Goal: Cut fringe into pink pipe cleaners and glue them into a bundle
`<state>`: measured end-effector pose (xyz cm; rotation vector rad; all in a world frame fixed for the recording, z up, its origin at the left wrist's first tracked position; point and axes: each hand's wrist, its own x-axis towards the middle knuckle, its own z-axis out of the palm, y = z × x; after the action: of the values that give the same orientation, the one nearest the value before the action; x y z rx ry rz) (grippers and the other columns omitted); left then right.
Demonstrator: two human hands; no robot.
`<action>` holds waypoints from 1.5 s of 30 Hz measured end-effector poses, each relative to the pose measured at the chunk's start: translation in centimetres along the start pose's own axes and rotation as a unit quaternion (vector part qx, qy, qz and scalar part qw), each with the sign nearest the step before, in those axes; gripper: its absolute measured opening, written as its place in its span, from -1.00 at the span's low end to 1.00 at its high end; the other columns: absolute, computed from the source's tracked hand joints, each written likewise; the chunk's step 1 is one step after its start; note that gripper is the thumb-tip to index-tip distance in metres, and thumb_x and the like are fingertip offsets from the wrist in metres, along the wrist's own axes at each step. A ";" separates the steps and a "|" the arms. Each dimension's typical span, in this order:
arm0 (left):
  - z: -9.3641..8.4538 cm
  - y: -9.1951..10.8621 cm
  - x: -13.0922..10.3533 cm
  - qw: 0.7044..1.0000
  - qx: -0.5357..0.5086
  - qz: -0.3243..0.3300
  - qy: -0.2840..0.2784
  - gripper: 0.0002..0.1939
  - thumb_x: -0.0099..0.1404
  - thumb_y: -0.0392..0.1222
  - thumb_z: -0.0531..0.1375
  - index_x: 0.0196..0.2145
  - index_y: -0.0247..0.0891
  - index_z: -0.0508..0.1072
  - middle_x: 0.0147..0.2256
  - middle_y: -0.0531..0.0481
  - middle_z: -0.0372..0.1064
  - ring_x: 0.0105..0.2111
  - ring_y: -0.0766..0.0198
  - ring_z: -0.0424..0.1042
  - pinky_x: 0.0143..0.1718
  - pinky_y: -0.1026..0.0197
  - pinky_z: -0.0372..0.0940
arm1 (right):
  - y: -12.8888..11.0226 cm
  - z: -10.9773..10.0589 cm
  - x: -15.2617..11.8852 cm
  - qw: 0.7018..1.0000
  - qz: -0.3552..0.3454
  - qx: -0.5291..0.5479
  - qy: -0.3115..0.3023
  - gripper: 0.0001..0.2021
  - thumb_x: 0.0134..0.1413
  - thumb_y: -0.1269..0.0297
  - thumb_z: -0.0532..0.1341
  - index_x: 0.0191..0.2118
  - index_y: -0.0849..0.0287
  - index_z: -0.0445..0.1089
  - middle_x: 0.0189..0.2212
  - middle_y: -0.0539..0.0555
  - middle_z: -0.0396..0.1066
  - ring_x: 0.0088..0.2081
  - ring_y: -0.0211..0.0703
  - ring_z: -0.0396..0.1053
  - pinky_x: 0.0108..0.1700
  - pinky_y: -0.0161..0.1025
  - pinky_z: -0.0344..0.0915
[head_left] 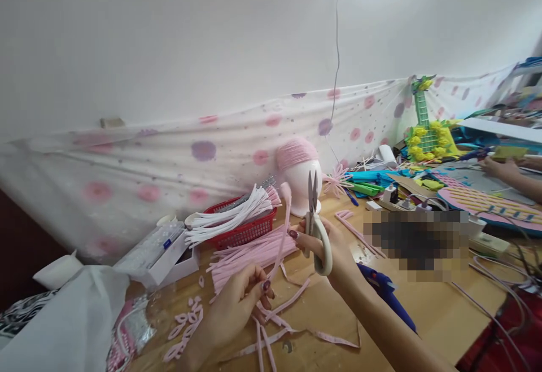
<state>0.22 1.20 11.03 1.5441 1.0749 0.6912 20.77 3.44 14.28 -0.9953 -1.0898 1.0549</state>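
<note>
My left hand (241,301) pinches a pink pipe cleaner piece (283,245) whose upper end rises and curls into a thicker tip. More pink strips hang below those fingers. My right hand (336,245) holds scissors (324,250) by their pale handles, blades pointing up and slightly apart. Its fingertips are close beside the upright pink piece; whether they touch it I cannot tell. Behind both hands lies a bundle of pink pipe cleaners (254,253). A white head form (301,180) wrapped in pink on top stands beyond the scissors. Small pink loops (184,324) lie at left.
A red basket (249,233) with white and pink pipe cleaners stands behind the bundle. A blue glue gun (387,293) lies right of my forearm. A measuring tape (336,339) lies in front. Cables, power strips and a green-yellow guitar shape (427,135) fill the right, near another person's hand (499,167).
</note>
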 end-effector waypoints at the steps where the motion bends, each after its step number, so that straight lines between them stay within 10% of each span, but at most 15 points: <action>1: -0.4 -0.3 -0.5 1.000 -0.001 -0.009 -0.004 -0.72 0.31 0.08 0.11 -0.33 -0.20 0.29 -0.36 0.00 0.41 -0.43 0.25 0.44 -0.37 0.18 0.40 | 0.1 0.8 0.3 1.000 -0.005 0.003 -0.010 -0.64 -0.32 0.13 0.43 -0.42 0.18 0.32 -0.56 -0.04 0.36 -0.53 -0.25 0.24 -0.47 -0.29 0.18; 14: -2.8 0.0 -0.3 0.994 -0.087 -0.060 -0.027 -0.46 0.10 0.34 0.22 -0.36 -0.22 0.27 -0.34 -0.05 0.46 -0.41 0.20 0.49 -0.27 0.08 0.42 | 1.1 4.0 3.2 0.944 0.033 0.259 -0.202 -0.81 -0.10 0.17 0.29 -0.46 0.18 0.39 -0.56 0.00 0.40 -0.57 -0.30 0.22 -0.46 -0.31 0.22; 21: -4.2 0.2 1.4 0.999 0.001 0.003 0.049 -0.72 0.23 0.06 0.23 -0.29 -0.21 0.38 -0.29 -0.02 0.44 -0.25 0.18 0.47 -0.19 0.18 0.35 | 1.6 4.2 5.1 0.940 0.041 0.231 -0.248 -0.80 -0.08 0.20 0.33 -0.40 0.19 0.36 -0.54 0.01 0.44 -0.57 -0.30 0.30 -0.49 -0.34 0.22; 25: -4.9 2.3 2.0 0.931 0.140 0.211 0.264 -0.79 0.27 -0.15 0.21 -0.13 -0.15 0.47 -0.12 -0.09 0.42 -0.05 0.08 0.38 0.02 0.07 0.25 | 1.7 4.1 5.8 0.947 0.025 0.107 -0.302 -0.79 -0.09 0.19 0.32 -0.41 0.19 0.33 -0.58 -0.01 0.42 -0.61 -0.29 0.29 -0.57 -0.35 0.19; 30: -4.0 3.9 2.4 0.814 0.338 0.327 0.340 -0.67 0.24 -0.26 0.26 -0.04 0.02 0.50 -0.08 -0.04 0.43 0.02 0.04 0.30 0.12 -0.05 0.12 | 1.0 4.3 5.5 0.938 0.074 0.034 -0.338 -0.85 -0.10 0.25 0.27 -0.46 0.19 0.32 -0.64 -0.03 0.39 -0.62 -0.28 0.31 -0.57 -0.37 0.23; 38: -3.0 3.8 3.4 0.875 0.158 0.346 0.301 -0.85 0.31 -0.32 0.20 -0.26 -0.12 0.56 -0.19 -0.02 0.45 -0.13 0.24 0.45 -0.08 0.24 0.31 | 2.0 5.2 5.1 0.922 0.096 0.024 -0.374 -0.91 -0.09 0.32 0.25 -0.45 0.20 0.34 -0.63 -0.05 0.38 -0.58 -0.26 0.31 -0.51 -0.34 0.23; 45: -3.1 5.2 2.9 0.884 -0.186 0.220 0.369 -0.83 0.16 -0.19 0.34 -0.26 -0.23 0.52 -0.46 0.05 0.52 -0.45 0.31 0.47 -0.34 0.30 0.37 | 3.1 4.7 5.4 0.969 -0.127 -0.063 -0.202 -0.79 -0.03 0.34 0.26 -0.38 0.11 0.16 -0.51 -0.11 0.21 -0.48 -0.30 0.17 -0.43 -0.33 0.16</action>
<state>0.19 5.08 16.48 1.1964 1.0308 1.7959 16.39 9.78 13.13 -0.7258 -1.5907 1.0090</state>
